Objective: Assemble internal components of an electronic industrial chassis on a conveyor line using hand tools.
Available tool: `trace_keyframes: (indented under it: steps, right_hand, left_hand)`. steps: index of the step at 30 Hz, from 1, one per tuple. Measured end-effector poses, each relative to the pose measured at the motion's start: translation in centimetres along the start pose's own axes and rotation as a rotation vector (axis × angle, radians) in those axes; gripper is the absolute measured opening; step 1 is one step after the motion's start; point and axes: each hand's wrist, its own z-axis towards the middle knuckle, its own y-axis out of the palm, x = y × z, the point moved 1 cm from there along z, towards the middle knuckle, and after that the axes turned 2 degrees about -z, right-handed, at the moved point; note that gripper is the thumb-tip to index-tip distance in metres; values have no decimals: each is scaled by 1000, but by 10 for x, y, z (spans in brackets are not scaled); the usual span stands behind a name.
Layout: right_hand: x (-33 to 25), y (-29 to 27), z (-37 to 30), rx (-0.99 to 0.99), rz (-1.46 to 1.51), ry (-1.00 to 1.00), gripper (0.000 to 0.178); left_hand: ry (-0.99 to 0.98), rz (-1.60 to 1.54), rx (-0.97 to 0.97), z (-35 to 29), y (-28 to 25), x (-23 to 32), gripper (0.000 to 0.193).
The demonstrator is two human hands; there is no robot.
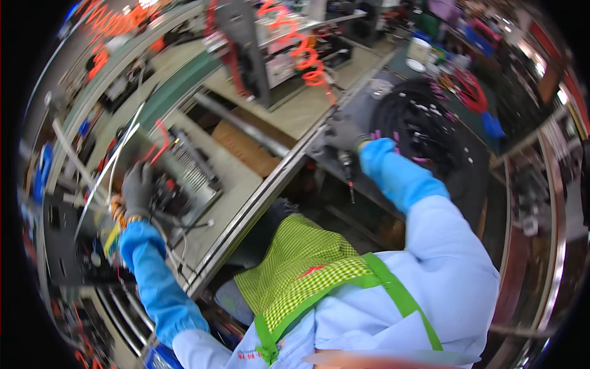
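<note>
My right hand (345,131), in a grey glove, is closed around a power screwdriver (346,161). The driver's thin bit points down beyond the bench edge, and an orange coiled hose (314,75) runs down toward its top. On the left, my grey-gloved left hand (137,189) lies against an open metal case (195,161), its fingers stretched out over the near-left side. Inside that case are a slotted grey unit and dark parts, partly blurred. A red cable (162,138) rises beside the fingers, and orange-and-black wires (118,211) lie at the left wrist.
A bundle of black cables (424,117) covers the right-hand bench, with a white tub (418,53) behind it. An upright dark panel (244,49) stands ahead. Between bench sections, a metal bar (243,126) crosses above brown cardboard (246,147). A black perforated panel (60,240) is far left.
</note>
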Motion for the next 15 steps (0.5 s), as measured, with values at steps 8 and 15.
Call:
trace_keyframes:
  steps: [8, 15]
  right_hand:
    - [-12, 4, -28, -318, -17, 149, 53]
    - [2, -23, -96, -114, -28, 147, 54]
  left_hand:
    - [-74, 145, -158, 13, 3, -10, 41]
    - [-284, 244, -233, 29, 0, 5, 43]
